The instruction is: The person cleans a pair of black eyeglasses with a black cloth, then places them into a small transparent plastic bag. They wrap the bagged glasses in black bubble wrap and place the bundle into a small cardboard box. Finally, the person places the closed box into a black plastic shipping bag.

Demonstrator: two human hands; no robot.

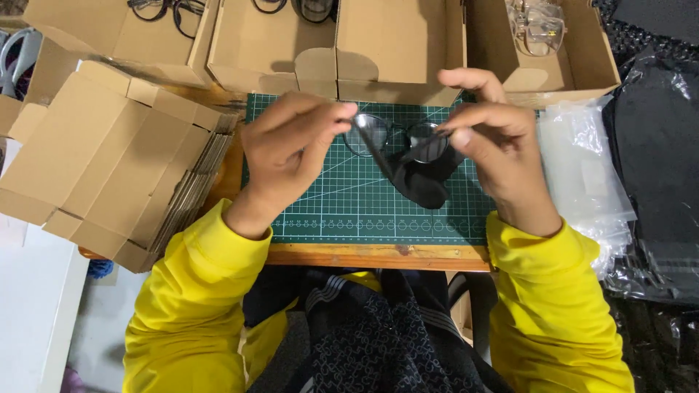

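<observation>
Black-framed glasses (397,138) were pinched at both ends: left hand (291,149) on one side, right hand (488,142) on the other w/ dark cloth (422,178). Long axis ran hand-to-hand, equidistant. Green cutting mat (349,211) lay beneath; cardboard boxes (393,44) beyond.

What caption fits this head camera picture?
Left hand and right hand hold black-framed glasses above a green cutting mat.

A green cutting mat (349,211) lay on a wooden table (378,256). Open cardboard boxes (397,51) lined its far edge, flattened cartons (109,160) were stacked left, and clear plastic bags (582,175) were heaped right.
</observation>
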